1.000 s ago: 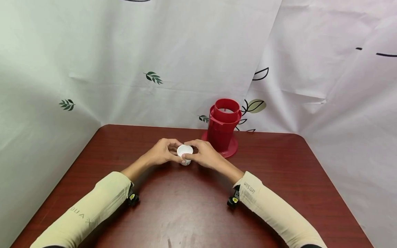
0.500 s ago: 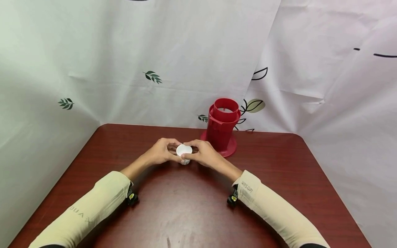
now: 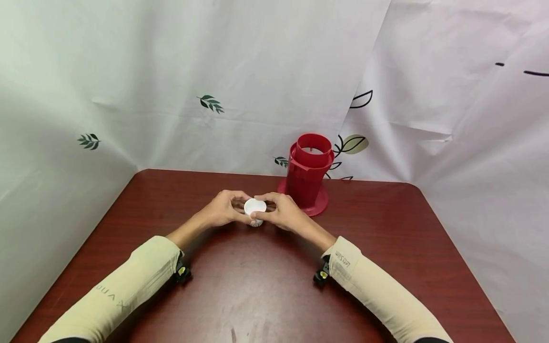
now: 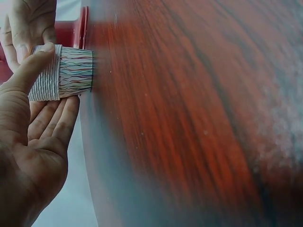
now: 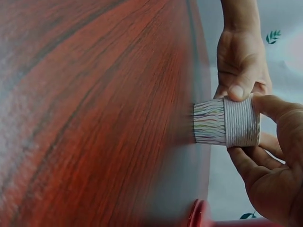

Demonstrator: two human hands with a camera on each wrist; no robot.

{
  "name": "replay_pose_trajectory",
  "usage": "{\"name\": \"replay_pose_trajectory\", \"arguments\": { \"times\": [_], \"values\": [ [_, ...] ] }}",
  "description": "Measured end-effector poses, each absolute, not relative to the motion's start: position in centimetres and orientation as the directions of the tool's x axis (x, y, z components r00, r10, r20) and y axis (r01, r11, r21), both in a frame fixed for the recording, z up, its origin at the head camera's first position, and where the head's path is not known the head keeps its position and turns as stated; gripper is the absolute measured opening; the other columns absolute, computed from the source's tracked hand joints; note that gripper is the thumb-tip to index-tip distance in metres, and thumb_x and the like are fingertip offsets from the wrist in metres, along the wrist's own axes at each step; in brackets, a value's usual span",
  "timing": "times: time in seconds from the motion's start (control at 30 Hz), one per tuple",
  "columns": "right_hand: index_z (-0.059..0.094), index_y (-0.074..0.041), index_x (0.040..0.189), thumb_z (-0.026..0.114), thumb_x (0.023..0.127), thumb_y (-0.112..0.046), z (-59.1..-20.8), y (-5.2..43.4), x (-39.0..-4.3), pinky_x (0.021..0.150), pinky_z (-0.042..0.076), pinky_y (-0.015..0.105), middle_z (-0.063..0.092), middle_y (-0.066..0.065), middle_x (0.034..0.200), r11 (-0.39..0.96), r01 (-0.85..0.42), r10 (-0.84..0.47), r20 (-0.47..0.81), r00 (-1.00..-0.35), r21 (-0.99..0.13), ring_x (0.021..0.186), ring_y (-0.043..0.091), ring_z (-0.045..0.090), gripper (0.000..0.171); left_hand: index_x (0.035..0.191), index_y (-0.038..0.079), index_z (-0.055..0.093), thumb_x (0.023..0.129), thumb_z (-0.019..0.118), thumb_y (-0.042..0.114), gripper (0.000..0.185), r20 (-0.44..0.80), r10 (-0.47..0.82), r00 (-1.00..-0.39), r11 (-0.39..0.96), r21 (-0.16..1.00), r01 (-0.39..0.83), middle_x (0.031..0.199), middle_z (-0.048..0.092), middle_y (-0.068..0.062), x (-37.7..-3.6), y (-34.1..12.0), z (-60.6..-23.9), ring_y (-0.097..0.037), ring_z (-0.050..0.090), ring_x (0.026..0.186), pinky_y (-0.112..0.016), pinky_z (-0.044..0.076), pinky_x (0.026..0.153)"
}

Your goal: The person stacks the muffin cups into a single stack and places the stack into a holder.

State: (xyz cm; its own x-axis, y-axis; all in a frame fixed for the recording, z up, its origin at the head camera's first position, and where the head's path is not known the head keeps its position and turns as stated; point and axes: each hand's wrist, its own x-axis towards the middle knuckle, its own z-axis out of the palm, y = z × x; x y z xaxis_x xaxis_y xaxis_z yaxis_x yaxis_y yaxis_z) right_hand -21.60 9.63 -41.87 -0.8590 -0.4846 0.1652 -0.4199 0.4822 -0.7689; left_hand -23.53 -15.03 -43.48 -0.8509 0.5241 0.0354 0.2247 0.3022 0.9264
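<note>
A short stack of nested paper cups [image 4: 75,71], white with thin wavy coloured lines, stands mouth up near the far side of the table. The rims sit closely one over another; the top cup's white inside [image 3: 255,205] shows in the head view. From the left, my left hand [image 3: 223,208] grips the stack, thumb on the near side and fingers round the other. My right hand [image 3: 284,212] holds it from the right, its thumb close to the left thumb. Both wrist views show the thumbs over the rims; whether the bottom touches the table is hard to tell.
Behind my right hand stands a tall red plastic cylinder [image 3: 305,186] with an open round top and a wide round base. The dark red wooden table [image 3: 257,286] has rounded far corners. A white leaf-patterned curtain [image 3: 257,85] hangs along its back and sides.
Both hands keep their hold on the cup stack in the same spot. Only the head view shifts very slightly.
</note>
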Motion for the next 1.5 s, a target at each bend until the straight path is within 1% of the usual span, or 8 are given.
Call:
{"name": "replay_pose_trajectory", "arguments": {
  "times": [0.37, 0.5, 0.67, 0.8, 0.97, 1.1, 1.27, 1.5],
  "values": [
    [0.071, -0.004, 0.15, 0.088, 0.101, -0.025, -42.3, 10.0, -21.2, 0.109, 0.065, 0.039, 0.077, 0.014, 0.146, 0.369, -0.293, -0.474, 0.093, -0.876, -0.882, 0.128, 0.024, 0.079, 0.056, 0.127, -0.004, 0.077, 0.084, 0.098, 0.001, 0.049, 0.042, 0.517, -0.855, 0.304, 0.925, 0.23, 0.119, 0.083, -0.018, -23.4, -14.9, -44.0, -0.02, 0.081, 0.11, -0.029, 0.068, 0.096],
    [0.062, -0.004, 0.159, 0.085, 0.103, -0.027, -42.7, 10.4, -21.3, 0.114, 0.063, 0.043, 0.074, 0.014, 0.15, 0.357, -0.282, -0.479, 0.085, -0.874, -0.891, 0.134, 0.027, 0.076, 0.064, 0.128, -0.002, 0.077, 0.086, 0.099, 0.006, 0.048, 0.051, 0.507, -0.86, 0.329, 0.911, 0.248, 0.118, 0.084, -0.015, -23.2, -14.9, -44.5, -0.016, 0.081, 0.108, -0.025, 0.067, 0.095],
    [0.051, -0.002, 0.167, 0.083, 0.105, -0.022, -43.2, 11.1, -21.3, 0.122, 0.057, 0.048, 0.065, 0.018, 0.162, 0.335, -0.256, -0.488, 0.065, -0.87, -0.907, 0.145, 0.034, 0.069, 0.073, 0.135, -0.006, 0.074, 0.087, 0.098, 0.004, 0.054, 0.041, 0.509, -0.86, 0.319, 0.919, 0.232, 0.125, 0.082, -0.021, -22.7, -15.2, -44.6, -0.026, 0.081, 0.116, -0.029, 0.068, 0.098],
    [0.056, 0.001, 0.163, 0.086, 0.102, -0.014, -43.5, 11.5, -21.1, 0.12, 0.058, 0.048, 0.067, 0.021, 0.16, 0.314, -0.244, -0.512, 0.053, -0.857, -0.917, 0.145, 0.037, 0.069, 0.07, 0.142, -0.01, 0.07, 0.088, 0.095, -0.003, 0.06, 0.052, 0.496, -0.867, 0.275, 0.937, 0.214, 0.134, 0.078, -0.029, -22.5, -15.7, -44.4, -0.036, 0.079, 0.124, -0.032, 0.067, 0.101],
    [0.064, 0.0, 0.155, 0.09, 0.097, -0.01, -44.1, 11.1, -20.9, 0.113, 0.063, 0.041, 0.075, 0.02, 0.149, 0.308, -0.256, -0.522, 0.062, -0.851, -0.917, 0.137, 0.034, 0.075, 0.064, 0.141, -0.009, 0.071, 0.09, 0.092, -0.005, 0.056, 0.072, 0.472, -0.879, 0.236, 0.95, 0.205, 0.131, 0.079, -0.029, -22.3, -16.1, -44.6, -0.02, 0.081, 0.114, -0.026, 0.067, 0.095],
    [0.066, 0.001, 0.152, 0.088, 0.099, -0.01, -44.2, 10.6, -20.6, 0.108, 0.065, 0.038, 0.076, 0.021, 0.145, 0.311, -0.277, -0.493, 0.094, -0.865, -0.909, 0.132, 0.034, 0.078, 0.058, 0.138, -0.008, 0.074, 0.09, 0.092, -0.004, 0.052, 0.088, 0.466, -0.88, 0.224, 0.951, 0.213, 0.124, 0.082, -0.028, -22.3, -16.0, -44.8, -0.008, 0.079, 0.105, -0.022, 0.065, 0.089],
    [0.067, 0.002, 0.15, 0.089, 0.098, -0.008, -44.1, 10.6, -20.3, 0.108, 0.065, 0.039, 0.075, 0.022, 0.146, 0.312, -0.268, -0.461, 0.101, -0.881, -0.911, 0.132, 0.036, 0.078, 0.057, 0.136, -0.009, 0.075, 0.09, 0.092, -0.003, 0.049, 0.096, 0.461, -0.882, 0.207, 0.955, 0.212, 0.122, 0.082, -0.027, -22.1, -15.8, -44.7, -0.007, 0.079, 0.104, -0.021, 0.065, 0.089],
    [0.068, 0.0, 0.151, 0.091, 0.096, -0.008, -42.8, 11.5, -20.0, 0.109, 0.065, 0.039, 0.077, 0.02, 0.144, 0.275, -0.272, -0.448, 0.128, -0.885, -0.922, 0.13, 0.036, 0.079, 0.06, 0.14, -0.014, 0.07, 0.09, 0.089, -0.01, 0.055, 0.091, 0.48, -0.872, 0.118, 0.979, 0.167, 0.133, 0.077, -0.032, -21.8, -14.9, -43.1, -0.011, 0.079, 0.111, -0.028, 0.068, 0.098]
  ]
}}
